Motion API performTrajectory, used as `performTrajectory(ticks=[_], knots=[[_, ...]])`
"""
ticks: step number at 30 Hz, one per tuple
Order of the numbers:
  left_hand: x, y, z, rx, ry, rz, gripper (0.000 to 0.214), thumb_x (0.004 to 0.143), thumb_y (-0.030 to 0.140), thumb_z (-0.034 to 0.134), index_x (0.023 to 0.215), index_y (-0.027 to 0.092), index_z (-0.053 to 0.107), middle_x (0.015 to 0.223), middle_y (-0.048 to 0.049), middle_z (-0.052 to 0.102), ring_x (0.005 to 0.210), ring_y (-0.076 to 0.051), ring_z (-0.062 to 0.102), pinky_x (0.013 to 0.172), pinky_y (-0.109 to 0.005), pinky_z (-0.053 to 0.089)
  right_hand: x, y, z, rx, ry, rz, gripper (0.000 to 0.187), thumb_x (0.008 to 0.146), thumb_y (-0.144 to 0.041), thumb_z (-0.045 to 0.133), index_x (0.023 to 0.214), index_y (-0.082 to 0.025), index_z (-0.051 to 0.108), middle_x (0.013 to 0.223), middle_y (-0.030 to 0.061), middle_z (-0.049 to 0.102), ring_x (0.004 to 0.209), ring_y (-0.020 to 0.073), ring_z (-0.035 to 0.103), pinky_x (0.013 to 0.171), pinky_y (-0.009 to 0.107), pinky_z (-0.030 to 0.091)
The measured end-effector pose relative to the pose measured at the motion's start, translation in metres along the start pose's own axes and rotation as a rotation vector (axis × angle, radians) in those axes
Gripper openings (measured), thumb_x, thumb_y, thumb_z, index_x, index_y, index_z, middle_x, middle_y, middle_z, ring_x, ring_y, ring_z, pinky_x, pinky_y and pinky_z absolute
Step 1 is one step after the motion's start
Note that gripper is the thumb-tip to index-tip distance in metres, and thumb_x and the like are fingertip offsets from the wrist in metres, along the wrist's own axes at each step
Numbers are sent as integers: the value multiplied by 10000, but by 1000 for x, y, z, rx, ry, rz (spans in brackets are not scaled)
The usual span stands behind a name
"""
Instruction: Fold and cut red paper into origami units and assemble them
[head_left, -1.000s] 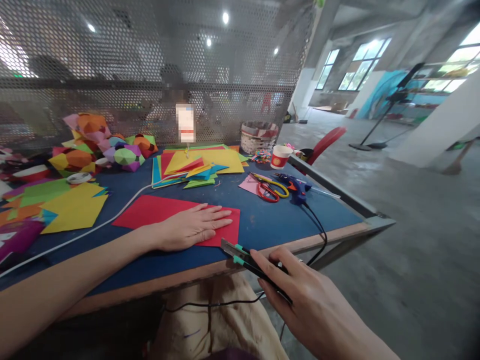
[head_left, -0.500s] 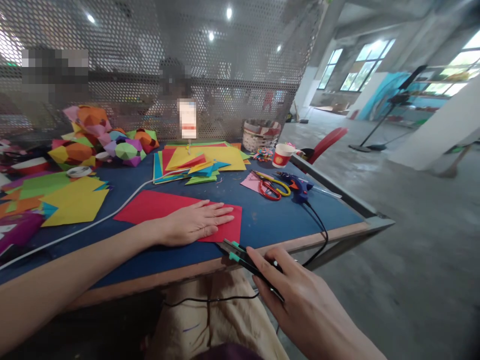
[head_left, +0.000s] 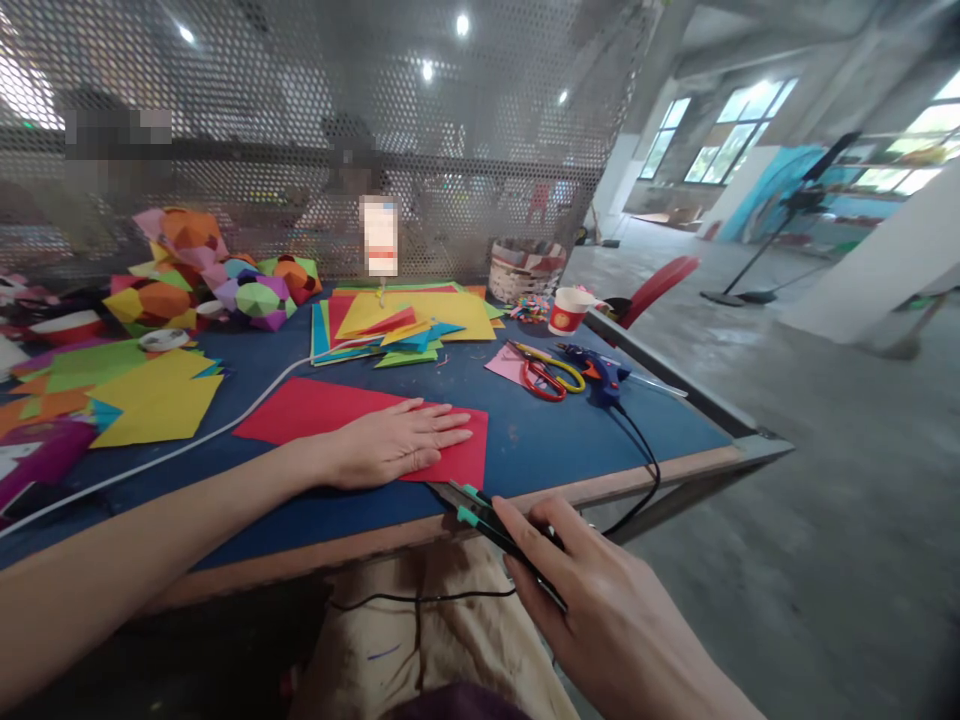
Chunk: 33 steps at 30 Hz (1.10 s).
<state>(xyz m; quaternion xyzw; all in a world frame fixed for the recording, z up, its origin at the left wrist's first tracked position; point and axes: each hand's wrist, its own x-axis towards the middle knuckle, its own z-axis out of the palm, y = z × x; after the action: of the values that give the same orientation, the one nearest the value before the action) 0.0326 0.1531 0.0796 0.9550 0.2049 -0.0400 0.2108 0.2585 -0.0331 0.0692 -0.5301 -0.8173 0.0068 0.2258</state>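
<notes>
My left hand [head_left: 397, 443] lies flat, fingers extended, on a folded-looking red paper [head_left: 307, 410] that rests on the blue tabletop near its front edge. Between the fingers of my right hand [head_left: 577, 570] is a black and green utility knife [head_left: 476, 508]. Its metal tip points left and sits just below the lower edge of the red paper, close to my left fingers; whether it touches the paper I cannot tell.
Scissors [head_left: 551, 375] and a blue glue gun [head_left: 600, 375] lie to the right, near a paper cup [head_left: 568, 312]. Coloured paper [head_left: 442, 315] is stacked behind. Yellow sheets [head_left: 161, 400] and paper balls [head_left: 255, 298] are on the left. A white cable [head_left: 255, 405] crosses the table [head_left: 570, 440].
The whole view has shifted slightly. Both hands, the red paper and the knife keep nearly the same places relative to one another.
</notes>
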Motion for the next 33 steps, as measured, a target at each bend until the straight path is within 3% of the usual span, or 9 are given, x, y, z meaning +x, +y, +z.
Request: performTrajectory(ticks=[17, 23, 26, 29, 33], knots=[[0, 0, -2, 12, -5, -3, 554, 1068, 484, 216, 1587, 294, 263, 1685, 24, 189, 1570, -193, 87, 1259, -478, 11, 0, -4, 0, -10, 11, -10, 380, 989, -174, 451, 1354, -152, 556, 1040, 125, 649, 784, 216, 719, 608, 353, 639], [-2, 4, 1, 70, 49, -43, 519, 1074, 453, 255, 1574, 319, 291, 1670, 5, 237, 1561, -212, 148, 1255, -524, 64, -3, -8, 0, -53, 16, -4, 398, 970, -165, 469, 1357, -143, 558, 1027, 125, 648, 756, 223, 718, 582, 366, 639], [-6, 3, 0, 144, 105, -64, 495, 1074, 425, 299, 1542, 282, 373, 1629, -30, 342, 1535, -238, 252, 1245, -573, 80, 0, -9, 1, -70, 36, -3, 386, 969, -168, 469, 1342, -146, 567, 1038, 124, 653, 766, 228, 722, 563, 363, 634], [-12, -2, -2, 211, 231, -31, 460, 1066, 409, 336, 1414, 206, 559, 1480, -73, 565, 1451, -276, 423, 1234, -595, 138, 3, -8, 1, -81, 51, -6, 371, 981, -175, 451, 1333, -147, 566, 1021, 115, 653, 747, 223, 717, 537, 354, 623], [-21, -10, -3, 228, 353, 43, 373, 1030, 376, 440, 1186, 165, 705, 1343, -100, 678, 1380, -271, 512, 1224, -515, 260, 7, -5, -1, -105, 38, -16, 365, 1002, -201, 431, 1342, -158, 558, 973, 95, 640, 689, 211, 699, 506, 350, 609]])
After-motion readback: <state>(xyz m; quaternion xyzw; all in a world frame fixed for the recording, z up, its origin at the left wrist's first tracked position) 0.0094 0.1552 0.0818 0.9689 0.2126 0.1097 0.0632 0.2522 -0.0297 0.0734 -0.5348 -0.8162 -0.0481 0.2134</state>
